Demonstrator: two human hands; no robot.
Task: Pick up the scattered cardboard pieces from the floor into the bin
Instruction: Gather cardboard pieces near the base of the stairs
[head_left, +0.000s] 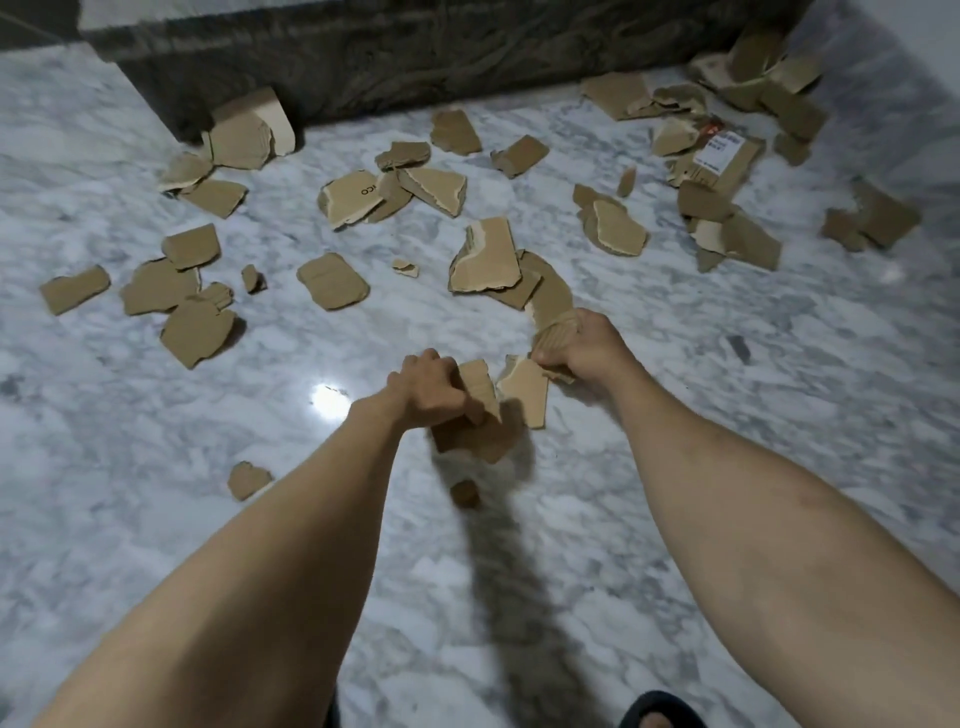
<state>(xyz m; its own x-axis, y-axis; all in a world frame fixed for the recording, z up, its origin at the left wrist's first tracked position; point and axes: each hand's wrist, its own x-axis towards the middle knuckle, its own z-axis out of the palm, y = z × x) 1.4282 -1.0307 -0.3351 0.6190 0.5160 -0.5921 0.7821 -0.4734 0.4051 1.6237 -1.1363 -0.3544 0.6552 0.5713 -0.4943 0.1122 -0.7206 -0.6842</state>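
Left-side litter: torn brown cardboard pieces lie flat on the grey-veined white marble floor, well out to the left of the left hand and beyond it.
Left hand: fingers curled round a small stack of brown cardboard scraps, held just above the floor.
Between the hands: a pale-edged cardboard shard, just beside both hands; whether the right hand holds it cannot be told.
Right hand: fingers closed on a long curved brown cardboard strip that reaches away from it.
Right-side litter: a labelled cardboard panel with many scraps, far beyond the right hand.
Step in hand: gathering, judged early, since most pieces are still on the floor.
Next move: carrying both handfuls to the bin, which is not in view.
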